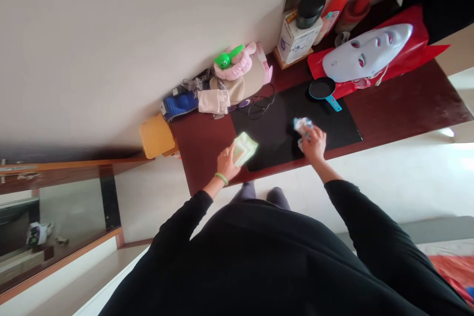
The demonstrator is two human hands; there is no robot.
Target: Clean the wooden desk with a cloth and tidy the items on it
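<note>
My left hand (pixel 226 164), with a green bangle on its wrist, grips a pale green and white soft packet (pixel 245 148) above the near left edge of a black mat (pixel 272 131). Over the middle of that mat, the fingers of my right hand (pixel 315 144) are closed on a crumpled white and blue piece (pixel 302 124); whether it is cloth or a wrapper I cannot tell. A small black pan (pixel 322 88) with a blue handle lies just beyond my right hand. Both held things are apart from each other.
The dark red table (pixel 202 143) runs along a wall. At its back are a blue case (pixel 181 106), a folded pale cloth (pixel 213 101), a pink headband (pixel 237 68), a green toy-like item (pixel 227 59), a white box (pixel 298 39) and a white mask (pixel 365 54). A black cable (pixel 262 103) curls nearby.
</note>
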